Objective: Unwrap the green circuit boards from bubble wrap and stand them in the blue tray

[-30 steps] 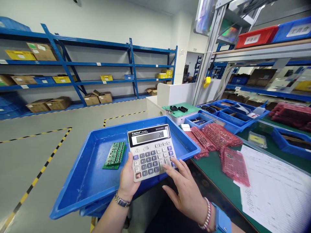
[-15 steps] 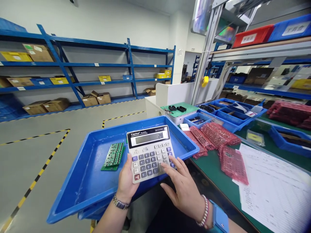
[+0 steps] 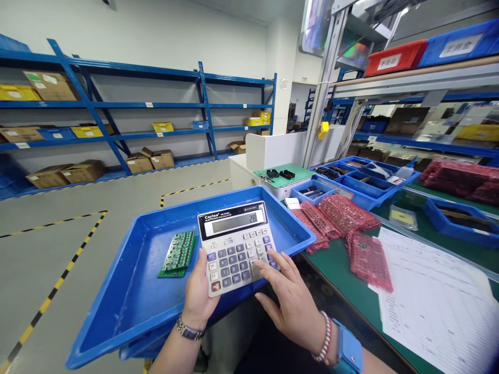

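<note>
Tray [image 3: 128,291]: shallow blue plastic, tilted and held low over the floor; it looks stiff and light, and its raised rim [image 3: 218,202] seems the natural place to take hold. Whether a hand supports it from beneath cannot be seen.

Board [image 3: 177,254]: a green circuit-board panel lying flat in the tray, left of the calculator and not touching it. It looks rigid but fragile, so its bare edges would be the safer hold.

Left hand [image 3: 198,293]: clamped on the calculator's lower left side, with the thumb along the edge and a watch [image 3: 188,331] on the wrist.

Calculator [image 3: 234,259]: over the tray's near right part, gripped at a slight tilt; its display [image 3: 233,222] reads 28. It looks light and stiff, and is best held by the casing, away from the keys.

Right hand [image 3: 290,306]: open, fingers spread, their tips at the lower right keys [image 3: 257,265] - whether any key is pressed cannot be told.

Bags [image 3: 343,215]: red, mesh-textured, piled on the bench [image 3: 331,280] - right of the tray, out of both hands' reach.

Sheets [image 3: 429,306]: printed paper at the far right.
</note>
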Tool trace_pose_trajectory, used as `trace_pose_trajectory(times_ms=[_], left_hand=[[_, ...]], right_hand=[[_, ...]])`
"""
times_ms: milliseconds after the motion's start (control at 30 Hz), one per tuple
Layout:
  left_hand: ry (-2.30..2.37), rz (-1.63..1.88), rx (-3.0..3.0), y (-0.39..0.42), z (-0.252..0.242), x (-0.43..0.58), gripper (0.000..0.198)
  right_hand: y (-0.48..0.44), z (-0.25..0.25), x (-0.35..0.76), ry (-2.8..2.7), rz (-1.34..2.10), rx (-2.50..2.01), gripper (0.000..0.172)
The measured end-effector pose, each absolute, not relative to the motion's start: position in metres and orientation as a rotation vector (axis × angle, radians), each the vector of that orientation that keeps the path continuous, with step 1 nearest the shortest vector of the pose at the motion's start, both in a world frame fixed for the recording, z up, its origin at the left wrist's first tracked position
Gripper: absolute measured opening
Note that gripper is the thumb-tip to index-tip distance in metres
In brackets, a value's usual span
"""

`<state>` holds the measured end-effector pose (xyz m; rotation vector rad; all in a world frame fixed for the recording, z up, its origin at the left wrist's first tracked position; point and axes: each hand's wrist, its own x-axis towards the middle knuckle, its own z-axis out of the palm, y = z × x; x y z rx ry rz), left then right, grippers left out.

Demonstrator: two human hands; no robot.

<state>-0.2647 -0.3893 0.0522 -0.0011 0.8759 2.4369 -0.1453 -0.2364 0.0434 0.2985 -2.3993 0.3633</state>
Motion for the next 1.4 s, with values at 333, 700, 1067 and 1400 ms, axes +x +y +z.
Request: trace_pose_trajectory(times_ms=[333, 700, 1067, 1400], left_hand=[[1.042, 2.458, -0.089, -0.387, 0.051, -0.269, 0.048], [0.9, 2.456, -0.016, -0.388, 0.053, -0.264, 0.047], [0.853, 2.475, 0.036, -0.388, 0.047, -0.265, 0.046], [0.916, 2.505, 0.078, -0.387, 0.046, -0.263, 0.048]], right_hand=[[-0.236, 0.05, -0.143, -2.412, 0.423, 0.278, 0.033], [-0.236, 0.044, -0.151, -2.357, 0.39, 0.318, 0.038], [-0.24, 0.054, -0.165, -2.373, 0.294, 0.295, 0.042], [-0.26, 0.064, -0.167, -2.303, 0.318, 0.508, 0.033]])
